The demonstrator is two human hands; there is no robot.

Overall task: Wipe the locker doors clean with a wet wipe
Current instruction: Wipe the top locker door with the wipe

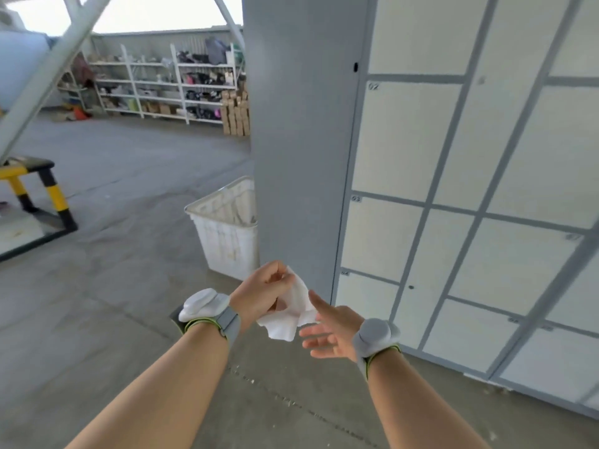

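Note:
A white wet wipe hangs crumpled in front of me at waist height. My left hand pinches its upper edge between fingers and thumb. My right hand is just right of the wipe, fingers spread, fingertips at the wipe's right edge; whether it grips the wipe I cannot tell. The cream locker doors with grey frames fill the right side, numbered 02 and 03 down the left column. Both hands are left of the lockers, apart from them.
The grey side panel of the locker stands straight ahead. A white plastic bin sits on the concrete floor behind it. A yellow-and-black frame is at the left. Shelves of goods line the far wall.

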